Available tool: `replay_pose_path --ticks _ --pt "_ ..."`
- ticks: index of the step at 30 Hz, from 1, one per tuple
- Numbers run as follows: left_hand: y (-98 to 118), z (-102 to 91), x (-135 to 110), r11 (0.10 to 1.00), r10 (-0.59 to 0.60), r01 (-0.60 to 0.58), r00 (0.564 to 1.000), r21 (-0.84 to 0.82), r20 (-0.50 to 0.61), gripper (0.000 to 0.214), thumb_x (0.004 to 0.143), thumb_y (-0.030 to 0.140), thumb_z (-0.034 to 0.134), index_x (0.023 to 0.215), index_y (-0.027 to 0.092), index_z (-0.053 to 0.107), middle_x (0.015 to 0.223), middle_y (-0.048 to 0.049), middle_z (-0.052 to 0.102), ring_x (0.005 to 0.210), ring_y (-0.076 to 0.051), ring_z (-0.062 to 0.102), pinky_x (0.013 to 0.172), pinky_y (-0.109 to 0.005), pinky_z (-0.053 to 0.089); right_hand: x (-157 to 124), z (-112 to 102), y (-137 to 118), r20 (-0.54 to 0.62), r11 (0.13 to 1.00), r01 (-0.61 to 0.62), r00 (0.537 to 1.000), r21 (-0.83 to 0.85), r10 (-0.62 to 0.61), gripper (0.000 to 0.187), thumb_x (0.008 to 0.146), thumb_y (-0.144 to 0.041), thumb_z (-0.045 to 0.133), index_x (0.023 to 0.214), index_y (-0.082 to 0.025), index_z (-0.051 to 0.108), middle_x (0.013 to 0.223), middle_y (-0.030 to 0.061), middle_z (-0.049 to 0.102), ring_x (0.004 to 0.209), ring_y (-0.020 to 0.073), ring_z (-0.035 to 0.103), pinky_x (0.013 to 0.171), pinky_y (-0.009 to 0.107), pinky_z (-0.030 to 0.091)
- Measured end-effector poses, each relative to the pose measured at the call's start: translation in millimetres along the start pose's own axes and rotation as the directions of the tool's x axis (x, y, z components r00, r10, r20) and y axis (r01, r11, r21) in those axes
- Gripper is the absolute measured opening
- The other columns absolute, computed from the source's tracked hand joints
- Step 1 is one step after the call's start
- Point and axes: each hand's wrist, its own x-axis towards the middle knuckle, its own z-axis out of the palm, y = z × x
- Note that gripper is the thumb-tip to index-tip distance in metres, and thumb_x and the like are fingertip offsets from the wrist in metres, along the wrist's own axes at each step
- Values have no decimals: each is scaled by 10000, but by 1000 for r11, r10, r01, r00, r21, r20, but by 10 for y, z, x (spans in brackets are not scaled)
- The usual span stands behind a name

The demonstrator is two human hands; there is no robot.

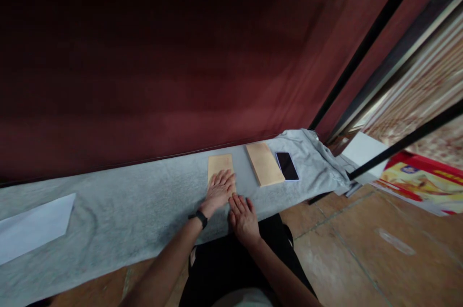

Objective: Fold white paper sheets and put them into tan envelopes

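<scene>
A flat tan piece of paper, which looks like a kraft envelope, lies on the grey cloth. My left hand, with a dark watch on its wrist, rests flat across its lower part and hides much of it. My right hand lies beside the left one, fingers stretched out and fingertips touching the paper's lower right corner. Neither hand grips anything. To the right sits a thicker stack of the same tan paper. A phone with a dark screen lies against the right side of that stack.
The grey cloth covers a long narrow table against a dark red wall. White paper lies at the far left. Black metal posts rise at the right. A red and yellow box stands on the tiled floor.
</scene>
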Motion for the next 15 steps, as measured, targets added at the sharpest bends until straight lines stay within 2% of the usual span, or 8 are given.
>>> replay_pose_path --ticks 4,6,9,12,15 --pt "48 -1 -459 999 -38 38 999 14 -18 507 1012 331 322 1508 295 417 1599 -26 382 1505 -262 272 1213 -551 205 0 -13 0 -13 1000 -5 1000 -7 5 452 1003 -295 480 1450 -231 510 1479 64 543 1357 227 503 1193 440 272" --pt "88 19 -693 992 -122 125 988 20 -95 516 1005 330 337 1502 228 430 1592 -95 387 1494 -290 296 1198 -559 243 -2 -13 1 -23 1000 0 1000 -10 0 446 999 -288 485 1441 -237 521 1473 68 548 1360 222 502 1189 436 283" --pt "127 42 -954 967 -253 256 940 -16 -228 539 984 311 372 1471 91 442 1546 -210 421 1467 -327 347 1175 -526 313 -3 -7 -4 -33 1000 -2 999 -11 2 443 998 -275 477 1435 -226 530 1474 69 547 1358 228 504 1187 437 285" --pt "136 2 -1020 936 -353 336 892 -109 -283 515 948 262 420 1437 107 467 1450 -198 535 1386 -314 464 1135 -487 389 2 -2 -24 -41 1000 -22 999 -9 22 436 999 -268 468 1426 -211 543 1470 72 551 1342 237 517 1188 440 275" --pt "133 -91 -922 903 -421 371 862 -216 -282 530 888 238 513 1412 162 484 1309 -154 636 1249 -302 572 1069 -470 454 11 -7 -56 -53 999 -43 998 2 43 437 991 -250 464 1416 -200 554 1452 85 568 1323 250 531 1188 465 256"
